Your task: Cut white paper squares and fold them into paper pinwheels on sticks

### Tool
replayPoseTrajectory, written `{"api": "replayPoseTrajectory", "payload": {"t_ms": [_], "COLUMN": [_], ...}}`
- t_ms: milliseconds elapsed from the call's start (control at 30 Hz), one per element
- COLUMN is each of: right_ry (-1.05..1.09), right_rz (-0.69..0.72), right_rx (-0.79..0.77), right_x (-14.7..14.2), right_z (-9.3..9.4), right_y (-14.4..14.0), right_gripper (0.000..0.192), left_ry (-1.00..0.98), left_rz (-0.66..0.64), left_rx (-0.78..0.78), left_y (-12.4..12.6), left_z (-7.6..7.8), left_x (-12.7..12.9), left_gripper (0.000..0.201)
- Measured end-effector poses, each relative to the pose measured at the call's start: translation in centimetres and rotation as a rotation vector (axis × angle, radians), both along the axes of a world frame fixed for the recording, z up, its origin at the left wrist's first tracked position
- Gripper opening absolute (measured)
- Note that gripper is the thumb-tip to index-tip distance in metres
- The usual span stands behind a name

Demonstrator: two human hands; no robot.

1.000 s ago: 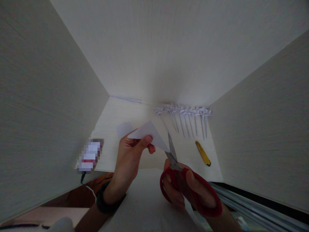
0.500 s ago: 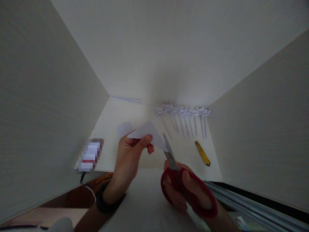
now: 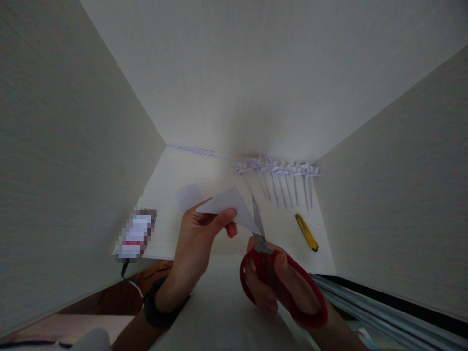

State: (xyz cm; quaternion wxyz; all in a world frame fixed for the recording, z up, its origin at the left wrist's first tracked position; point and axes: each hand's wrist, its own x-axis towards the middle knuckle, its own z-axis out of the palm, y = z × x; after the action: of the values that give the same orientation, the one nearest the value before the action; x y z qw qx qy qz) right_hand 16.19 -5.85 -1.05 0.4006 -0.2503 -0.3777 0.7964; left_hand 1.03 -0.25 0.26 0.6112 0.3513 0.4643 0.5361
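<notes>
Our left hand (image 3: 197, 234) pinches paper (image 3: 229, 199) left of the scissors (image 3: 262, 244) — right hand (image 3: 297, 285) gripping their handles — paper seems light, creasable; we'd hold mid-face

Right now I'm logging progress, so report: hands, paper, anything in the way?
Left hand pinching white paper. Right hand holding red-handled scissors at paper's corner. Nothing visibly in the way; yellow knife apart, farther right.

Matt paper triangle (image 3: 230, 200), metal-bladed scissors (image 3: 262, 244)
</notes>
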Motion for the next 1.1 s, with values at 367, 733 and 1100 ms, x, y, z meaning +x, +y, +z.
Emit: {"api": "replayPoseTrajectory", "payload": {"t_ms": [367, 733, 1100], "right_ry": [0.045, 0.061, 0.052], "right_rz": [0.014, 0.020, 0.012], "right_rx": [-0.053, -0.138, -0.057], "right_x": [0.07, 0.01, 0.17], "right_z": [-0.31, 0.39, -0.11], "right_y": [-0.04, 0.48, 0.49], "right_gripper": [0.041, 0.053, 0.049], "left_ry": [0.031, 0.026, 0.000], "left_rz": [0.000, -0.091, -0.079], "left_rx": [-0.017, -0.048, -0.067], "left_y": [0.01, -0.29, -0.37], "left_z": [-0.13, -0.40, -0.31], "left_x": [-0.05, 0.24, 0.43], "left_gripper": [0.016, 0.009, 0.009]}}
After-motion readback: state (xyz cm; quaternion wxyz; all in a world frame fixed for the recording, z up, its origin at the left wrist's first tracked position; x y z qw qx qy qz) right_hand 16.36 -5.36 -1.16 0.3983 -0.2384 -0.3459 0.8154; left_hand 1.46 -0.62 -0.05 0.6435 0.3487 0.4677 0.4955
